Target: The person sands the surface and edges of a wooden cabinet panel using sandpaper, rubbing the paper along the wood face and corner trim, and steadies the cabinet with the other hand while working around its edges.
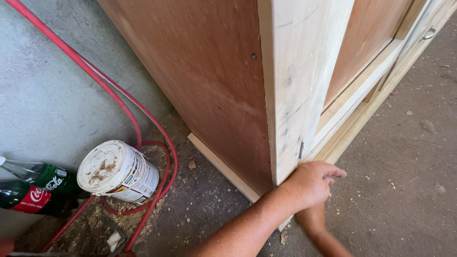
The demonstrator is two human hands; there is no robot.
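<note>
Cabinet side panel [209, 81]: reddish-brown plywood, matt, smooth. Corner post [295, 81]: pale raw wood, unfinished, pencil-marked, faintly rough. Base strip [223, 169]: pale bare wood. Drawer handle [429, 33]: metal, shiny. Floor [404, 157]: grey concrete, rough, dusted with sawdust. Hose [119, 102]: red, smooth plastic or rubber. Tub [119, 172]: white plastic, grimy lid, glossy paper label. Bottle [33, 188]: glossy green plastic

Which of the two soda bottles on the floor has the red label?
The nearer, lower bottle, lying at the picture's left edge, has the red label. The other bottle, just above it beside the white paint can, has a green one.
</note>
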